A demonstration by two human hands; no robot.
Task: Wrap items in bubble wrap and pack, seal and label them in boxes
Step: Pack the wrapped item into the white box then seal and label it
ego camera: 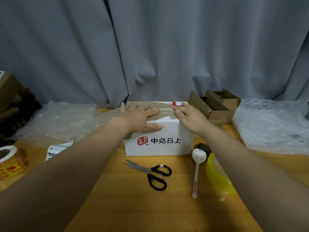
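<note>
Spread flat, the left hand (140,118) and the right hand (190,116) press the white carton (160,143) lid at the table's (133,206) far edge; stiff, probably light cardboard, best gripped by opposite sides.

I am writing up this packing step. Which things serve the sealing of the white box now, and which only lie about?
In use: white box, left hand, right hand; probably yellow tape roll, scissors.
Lying about: spoon, bubble wrap, small brown boxes.
</note>
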